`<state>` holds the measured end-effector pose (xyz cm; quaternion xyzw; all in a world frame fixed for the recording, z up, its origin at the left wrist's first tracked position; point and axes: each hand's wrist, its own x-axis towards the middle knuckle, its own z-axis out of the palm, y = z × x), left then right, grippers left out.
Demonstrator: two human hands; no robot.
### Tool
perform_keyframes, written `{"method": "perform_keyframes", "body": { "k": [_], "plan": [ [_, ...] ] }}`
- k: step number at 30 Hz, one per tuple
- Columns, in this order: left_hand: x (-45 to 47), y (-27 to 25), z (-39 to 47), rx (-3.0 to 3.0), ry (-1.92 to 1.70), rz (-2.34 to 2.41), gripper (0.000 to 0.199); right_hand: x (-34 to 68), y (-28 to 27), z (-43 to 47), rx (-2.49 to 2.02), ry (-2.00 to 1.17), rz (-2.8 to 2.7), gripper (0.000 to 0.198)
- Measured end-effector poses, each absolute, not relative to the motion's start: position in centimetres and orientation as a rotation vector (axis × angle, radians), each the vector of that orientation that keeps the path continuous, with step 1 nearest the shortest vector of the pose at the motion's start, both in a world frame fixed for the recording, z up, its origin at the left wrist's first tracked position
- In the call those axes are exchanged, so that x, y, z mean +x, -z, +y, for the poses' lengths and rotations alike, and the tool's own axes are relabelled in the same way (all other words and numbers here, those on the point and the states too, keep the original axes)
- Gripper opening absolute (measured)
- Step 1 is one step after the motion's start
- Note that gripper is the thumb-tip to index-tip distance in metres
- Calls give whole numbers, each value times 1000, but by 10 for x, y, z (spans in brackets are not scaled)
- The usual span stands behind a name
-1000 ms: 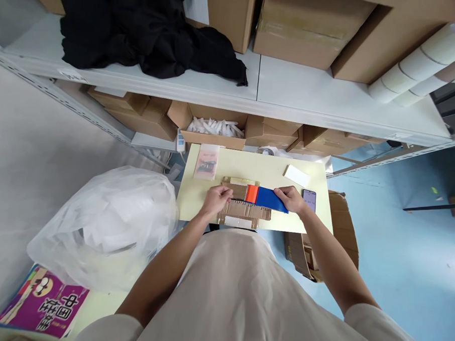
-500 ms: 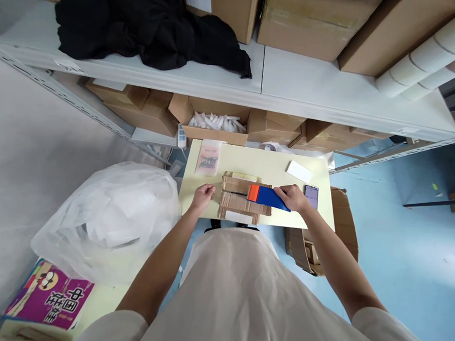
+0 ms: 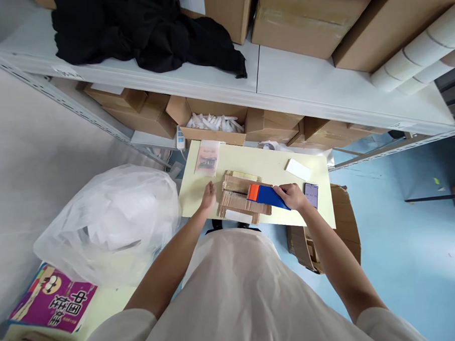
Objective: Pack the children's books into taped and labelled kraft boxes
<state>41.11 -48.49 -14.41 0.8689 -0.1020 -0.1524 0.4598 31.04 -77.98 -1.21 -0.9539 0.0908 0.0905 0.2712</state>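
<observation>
The right hand (image 3: pixel 292 196) clasped a blue-and-orange strip (image 3: pixel 271 195) over cardboard (image 3: pixel 233 201) near the worktop (image 3: pixel 252 162) front edge; the left hand (image 3: pixel 209 195), closure unclear, was toward the left edge

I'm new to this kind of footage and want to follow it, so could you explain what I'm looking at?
There is no machine here: these are a person's two bare hands, seen from a camera worn on the head, looking forward and down.

Below is a pale yellow rectangular table. Near its front edge lies brown corrugated cardboard with a dark gap across it. Farther back on the left is a flat pink-and-clear packet; on the right are a white rectangular block and a phone with a lit screen.

The right hand grips a flat blue strip with an orange end; that end is over the cardboard. The left hand is left of the cardboard; I can't tell whether it holds anything.
</observation>
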Motion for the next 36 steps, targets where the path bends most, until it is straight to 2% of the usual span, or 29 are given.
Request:
{"method": "perform_keyframes", "body": {
  "k": [2,5,7,17,24,29,36],
  "plan": [
    [417,121,-484,2243,348,-442,87,310,11,-781,-2566,-263,247,56],
    [426,84,-498,2362,352,-1248,126,311,10,-783,-2572,-302,249,55],
    [430,69,-514,2398,370,-1512,135,312,9,-782,-2584,-337,247,54],
    [431,72,-520,2615,413,-1472,115,315,-2,-803,-2624,-449,190,58],
    [431,70,-521,2662,415,-1497,115,282,35,-880,-2606,-497,220,57],
    [423,68,-528,2722,430,-1514,117,291,70,-878,-2572,-471,180,54],
    [388,74,-592,2660,479,-1534,119,303,81,-874,-2474,-448,126,51]
  ]
}}
